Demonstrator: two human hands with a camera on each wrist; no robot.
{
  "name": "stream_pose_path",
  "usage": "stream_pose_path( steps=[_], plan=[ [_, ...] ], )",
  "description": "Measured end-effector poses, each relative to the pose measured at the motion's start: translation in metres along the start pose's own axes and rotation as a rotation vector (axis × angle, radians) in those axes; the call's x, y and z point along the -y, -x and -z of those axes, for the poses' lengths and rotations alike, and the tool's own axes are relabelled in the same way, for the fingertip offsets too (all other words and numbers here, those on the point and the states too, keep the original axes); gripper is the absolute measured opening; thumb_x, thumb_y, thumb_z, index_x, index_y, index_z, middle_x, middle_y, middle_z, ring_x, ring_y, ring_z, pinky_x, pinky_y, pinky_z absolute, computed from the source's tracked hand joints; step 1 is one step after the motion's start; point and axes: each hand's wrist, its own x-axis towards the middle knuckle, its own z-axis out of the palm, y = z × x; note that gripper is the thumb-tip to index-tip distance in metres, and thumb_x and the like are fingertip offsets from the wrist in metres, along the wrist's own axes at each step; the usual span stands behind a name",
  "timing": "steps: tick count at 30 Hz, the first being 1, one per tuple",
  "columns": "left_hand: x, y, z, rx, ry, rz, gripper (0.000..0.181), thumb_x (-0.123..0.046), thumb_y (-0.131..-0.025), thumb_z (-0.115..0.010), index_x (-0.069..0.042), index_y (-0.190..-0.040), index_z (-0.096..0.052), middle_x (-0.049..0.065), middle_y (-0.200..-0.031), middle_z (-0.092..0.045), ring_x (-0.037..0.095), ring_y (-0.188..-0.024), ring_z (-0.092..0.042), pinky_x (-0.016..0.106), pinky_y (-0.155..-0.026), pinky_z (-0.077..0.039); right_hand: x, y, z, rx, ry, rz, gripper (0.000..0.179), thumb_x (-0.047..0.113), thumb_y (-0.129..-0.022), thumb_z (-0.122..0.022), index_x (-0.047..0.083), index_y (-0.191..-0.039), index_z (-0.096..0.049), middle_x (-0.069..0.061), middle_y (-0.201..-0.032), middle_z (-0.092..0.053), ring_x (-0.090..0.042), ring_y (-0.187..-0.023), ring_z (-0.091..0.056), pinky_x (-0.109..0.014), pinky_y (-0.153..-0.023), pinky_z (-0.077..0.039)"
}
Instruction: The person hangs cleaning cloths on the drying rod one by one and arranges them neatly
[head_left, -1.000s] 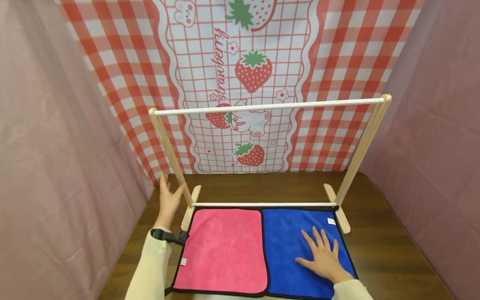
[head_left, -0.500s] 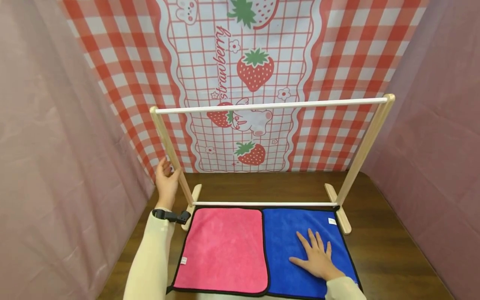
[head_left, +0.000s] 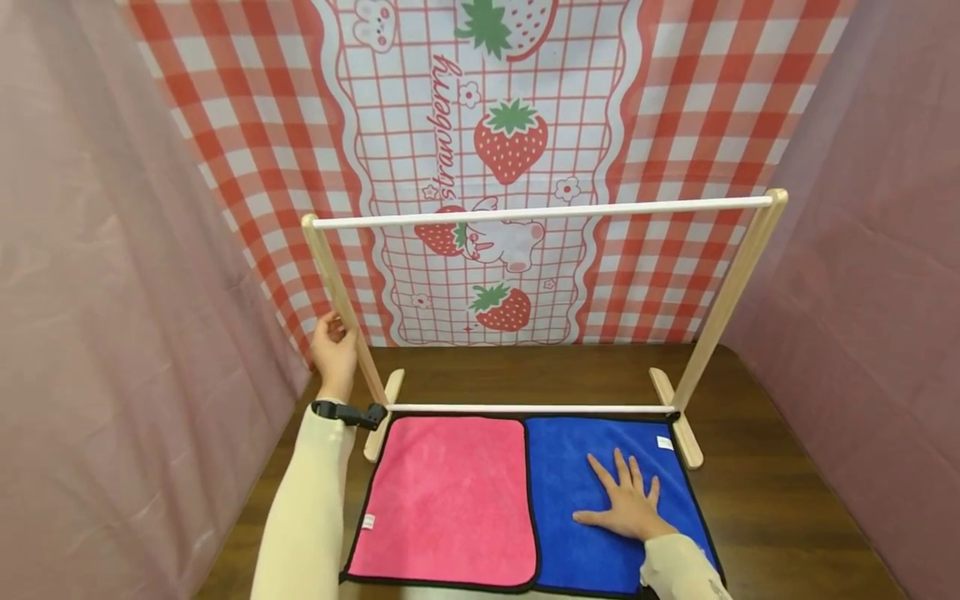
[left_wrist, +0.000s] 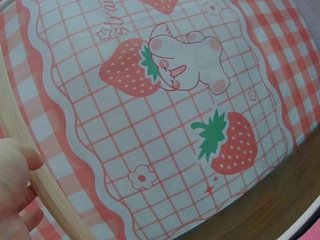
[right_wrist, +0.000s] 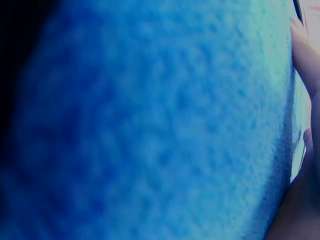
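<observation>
A wooden rack with two white rods (head_left: 540,213) stands on the table. My left hand (head_left: 334,354) grips its left post (head_left: 336,279) partway up. Up close in the left wrist view, the thumb of that hand (left_wrist: 12,187) lies against the wooden post (left_wrist: 57,207) and the fingers curl beside it. My right hand (head_left: 626,504) rests with spread fingers on a blue towel (head_left: 562,467), which has black edging. Left of that lies a pink towel (head_left: 450,500), flat and also black-edged. Blue cloth (right_wrist: 160,120) fills most of the right wrist view.
The dark wooden table (head_left: 772,492) runs to both sides of the towels. A checked strawberry cloth (head_left: 510,142) hangs behind the rack. Pink curtains (head_left: 120,275) close off the left and right sides. The rack's feet (head_left: 687,442) flank the towels' far corners.
My left hand has moved up along the left post, its fingers closing in on it. The right hand has slid a little to the left over the blue towel, fingers still spread.
</observation>
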Motion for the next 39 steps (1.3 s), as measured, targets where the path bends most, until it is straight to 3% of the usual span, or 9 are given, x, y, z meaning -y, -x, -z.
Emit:
stream_pose_path(
  steps=[5,12,19,26,31,35,39],
  plan=[
    [-0.001,-0.002,-0.003,-0.034,-0.056,-0.005,0.025,0.009,-0.089,-0.060,0.011,-0.113,-0.061,0.025,-0.106,-0.064,0.024,-0.091,-0.060,0.016,-0.072,-0.045,-0.002,-0.003,0.001,-0.027,-0.012,0.008,0.105,0.070,-0.073,-0.072,0.016,-0.155,-0.034,-0.032,-0.158,-0.008,-0.058,-0.141,0.002,-0.081,-0.100,0.007],
    [0.004,-0.003,-0.001,-0.003,-0.105,-0.034,0.022,0.006,-0.094,-0.061,0.012,-0.114,-0.056,0.028,-0.110,-0.061,0.032,-0.098,-0.058,0.022,-0.076,-0.044,-0.005,-0.005,-0.003,-0.087,-0.059,0.036,0.087,0.060,-0.081,-0.072,0.016,-0.151,-0.044,-0.030,-0.154,-0.019,-0.057,-0.138,-0.009,-0.081,-0.100,0.002],
    [0.004,-0.004,0.000,0.027,-0.174,-0.104,0.020,0.005,-0.094,-0.060,0.013,-0.112,-0.054,0.032,-0.108,-0.059,0.043,-0.104,-0.058,0.050,-0.090,-0.049,-0.009,-0.009,-0.003,-0.177,-0.109,0.064,0.064,0.041,-0.090,-0.070,0.008,-0.142,-0.054,-0.027,-0.147,-0.033,-0.054,-0.130,-0.021,-0.077,-0.098,-0.006],
    [0.005,-0.004,-0.001,0.041,-0.188,-0.149,0.018,0.006,-0.094,-0.059,0.014,-0.109,-0.053,0.033,-0.105,-0.058,0.045,-0.101,-0.058,0.051,-0.089,-0.050,-0.007,-0.013,0.006,-0.295,-0.126,0.083,0.039,0.009,-0.090,-0.070,0.005,-0.128,-0.066,-0.023,-0.135,-0.045,-0.053,-0.121,-0.032,-0.075,-0.090,-0.014],
    [0.008,-0.004,0.000,0.050,-0.208,-0.179,0.017,0.007,-0.094,-0.059,0.014,-0.108,-0.052,0.034,-0.104,-0.057,0.047,-0.101,-0.058,0.052,-0.089,-0.051,-0.007,-0.019,0.008,-0.315,-0.158,0.040,0.040,-0.005,-0.083,-0.062,0.004,-0.121,-0.070,-0.023,-0.129,-0.050,-0.052,-0.116,-0.039,-0.073,-0.088,-0.017],
    [0.009,-0.005,-0.001,0.062,-0.224,-0.181,0.017,0.007,-0.094,-0.058,0.013,-0.108,-0.052,0.033,-0.105,-0.057,0.046,-0.102,-0.058,0.052,-0.091,-0.050,-0.009,-0.025,0.009,-0.315,-0.198,0.012,0.046,-0.008,-0.077,-0.053,0.003,-0.117,-0.072,-0.024,-0.123,-0.054,-0.050,-0.111,-0.043,-0.071,-0.086,-0.019],
    [0.009,-0.005,-0.002,0.081,-0.230,-0.186,0.017,0.007,-0.095,-0.057,0.013,-0.110,-0.051,0.033,-0.108,-0.056,0.046,-0.104,-0.057,0.052,-0.091,-0.050,-0.011,-0.029,0.013,-0.311,-0.226,0.009,0.039,-0.006,-0.081,-0.053,0.001,-0.114,-0.073,-0.022,-0.111,-0.058,-0.047,-0.105,-0.046,-0.069,-0.083,-0.020]
  ],
)
